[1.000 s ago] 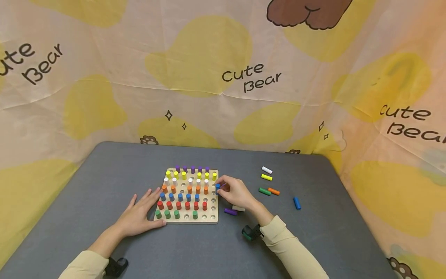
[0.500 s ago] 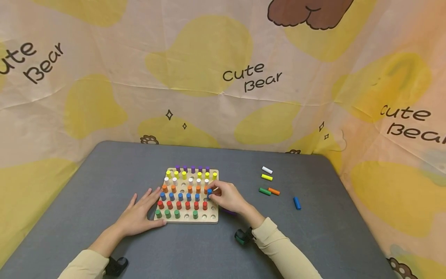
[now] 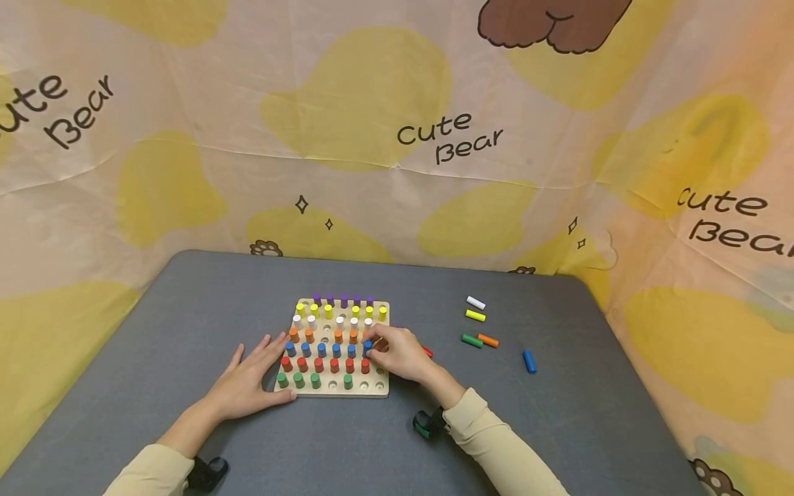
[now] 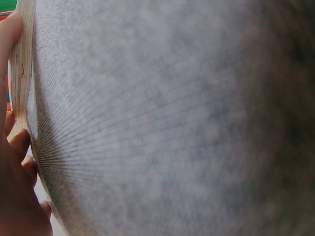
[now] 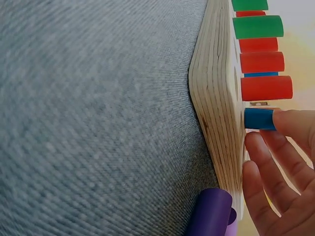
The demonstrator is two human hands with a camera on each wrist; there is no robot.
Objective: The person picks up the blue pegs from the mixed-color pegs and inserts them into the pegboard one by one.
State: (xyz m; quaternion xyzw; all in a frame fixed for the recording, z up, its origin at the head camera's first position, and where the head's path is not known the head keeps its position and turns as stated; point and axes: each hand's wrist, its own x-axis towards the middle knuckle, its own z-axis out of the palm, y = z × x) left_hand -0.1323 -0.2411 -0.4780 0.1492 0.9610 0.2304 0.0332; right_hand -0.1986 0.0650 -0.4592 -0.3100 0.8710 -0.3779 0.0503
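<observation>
A wooden pegboard lies on the table, with upright pegs in rows by colour: purple, yellow, white, orange, blue, red and green from back to front. My right hand pinches a blue peg at the right end of the blue row. In the right wrist view, this blue peg stands upright, its lower end at the board's surface, beside a red peg. The left hand rests at the board's left side, fingers spread, thumb at the front left corner.
Loose on the grey table, to the right, are a white peg, a yellow one, a green one, an orange one and a blue one. A purple peg lies by the board's right edge.
My right hand has carried the blue peg leftward from the board's right edge to the end of the blue row. The left hand has stayed still.
</observation>
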